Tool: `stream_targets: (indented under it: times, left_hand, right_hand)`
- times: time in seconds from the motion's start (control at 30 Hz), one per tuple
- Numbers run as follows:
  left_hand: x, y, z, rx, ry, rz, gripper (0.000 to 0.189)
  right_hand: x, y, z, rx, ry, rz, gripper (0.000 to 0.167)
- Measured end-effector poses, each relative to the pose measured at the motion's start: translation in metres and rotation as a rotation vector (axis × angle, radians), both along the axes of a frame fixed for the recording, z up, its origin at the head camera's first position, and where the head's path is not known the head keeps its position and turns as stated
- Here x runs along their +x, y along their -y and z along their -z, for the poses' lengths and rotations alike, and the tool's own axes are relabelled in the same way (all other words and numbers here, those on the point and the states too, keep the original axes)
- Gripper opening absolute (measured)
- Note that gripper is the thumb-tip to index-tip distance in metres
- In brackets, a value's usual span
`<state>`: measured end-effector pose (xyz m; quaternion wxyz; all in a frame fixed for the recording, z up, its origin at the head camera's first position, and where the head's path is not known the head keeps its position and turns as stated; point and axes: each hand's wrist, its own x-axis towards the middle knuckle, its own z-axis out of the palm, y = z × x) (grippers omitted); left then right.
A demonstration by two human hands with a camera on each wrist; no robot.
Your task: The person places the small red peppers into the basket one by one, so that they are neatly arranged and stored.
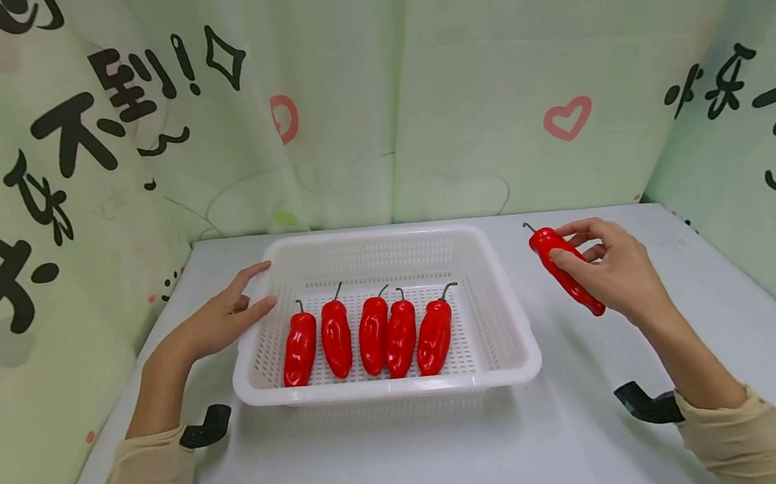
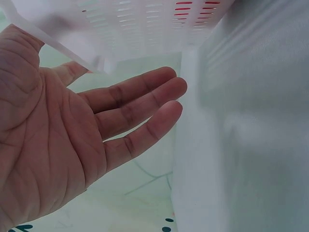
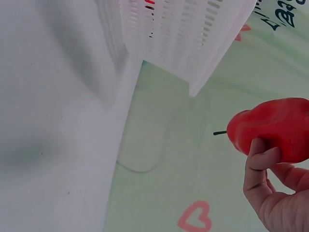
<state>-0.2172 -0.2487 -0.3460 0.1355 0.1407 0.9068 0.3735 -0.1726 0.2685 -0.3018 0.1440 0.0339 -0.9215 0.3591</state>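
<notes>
A white plastic basket (image 1: 389,389) with slotted walls sits on the table and holds several red chili peppers (image 1: 336,338) in a row, stems toward the far side. At the basket's left rim, my left hand (image 1: 222,318) touches the edge with thumb and index finger; the left wrist view shows its other fingers (image 2: 145,104) extended below the rim. Right of the basket, my right hand (image 1: 611,266) pinches one red pepper (image 1: 565,271) between thumb and fingers, above the table. Its thin dark stem and glossy body appear in the right wrist view too.
The white table (image 1: 397,462) spreads around the basket. Pale green curtains (image 1: 486,90) with black lettering and pink hearts enclose the back and both sides. Black straps (image 1: 649,402) stick out at the sleeve cuffs.
</notes>
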Motion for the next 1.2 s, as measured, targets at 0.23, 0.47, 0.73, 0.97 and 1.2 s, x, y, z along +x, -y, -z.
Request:
stream_targets:
  times: [0.23,0.47,0.73,0.97,1.2]
  left_hand:
    - [0.000,0.000,0.000,0.000,0.006,-0.002,0.079]
    - [0.001,0.001,0.000,-0.003,0.012,-0.008,0.079]
    - [0.001,0.000,-0.001,0.002,0.011,-0.006,0.079]
    - [0.001,-0.002,-0.001,-0.002,0.018,-0.013,0.081]
    - [0.002,-0.001,0.000,-0.003,0.024,-0.020,0.083]
  right_hand:
    - [-0.002,0.017,0.001,0.002,-0.010,-0.026,0.046]
    - [-0.001,0.034,0.001,0.002,-0.014,-0.057,0.046]
    - [-0.003,0.047,0.004,0.002,-0.028,-0.087,0.043]
    - [-0.004,0.054,0.005,0.018,0.008,-0.097,0.045]
    - [-0.004,0.059,0.006,0.031,0.042,-0.105,0.043]
